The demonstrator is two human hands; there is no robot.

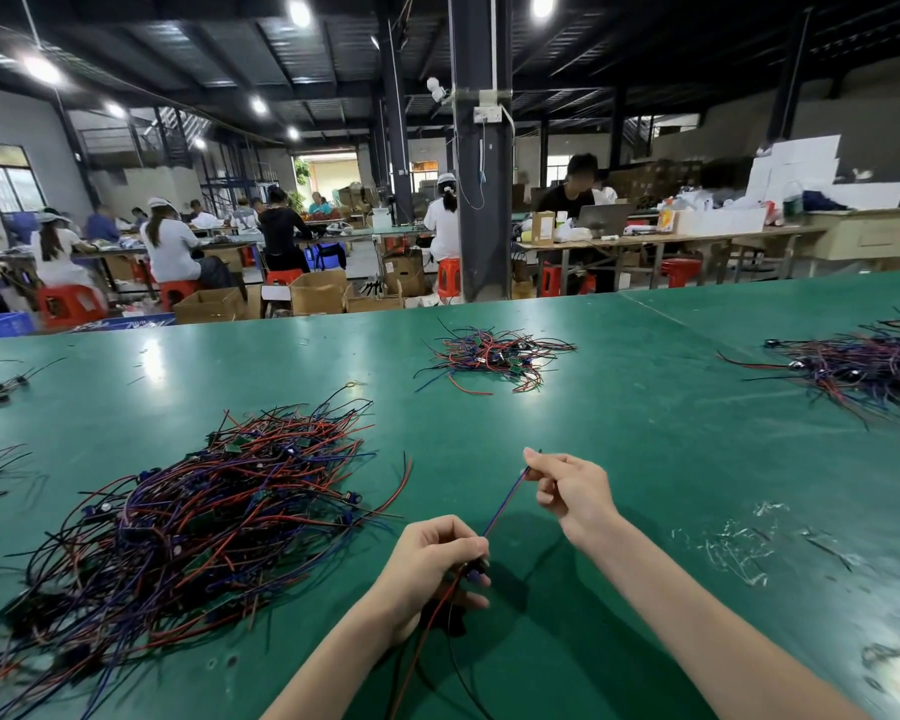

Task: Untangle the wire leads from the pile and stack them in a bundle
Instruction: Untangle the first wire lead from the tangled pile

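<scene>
**While two hands stretch one lead (505,504), pile (193,517) lies at left**

Left hand (432,563) grips the lead's near end, fingers (453,530) curled round it; right hand (572,496) pinches the far tip. Lead runs diagonally, pointing away and rightward, just above the tabletop (645,459). Pile lies left, nearest the left hand.

The desk (645,459) is a glossy deep green. On it, the big pile of wire leads (193,517) mixes red, blue-purple and black strands, dotted with small green circuit boards (235,446). The smaller pile (489,356) shows the same red, blue and black. The far-right pile (874,371) looks darker, mostly purple and black with some red. The single lead (505,504) is blue beside red. Behind, the stools (68,304) are orange-red and the cartons (318,293) are brown.
</scene>
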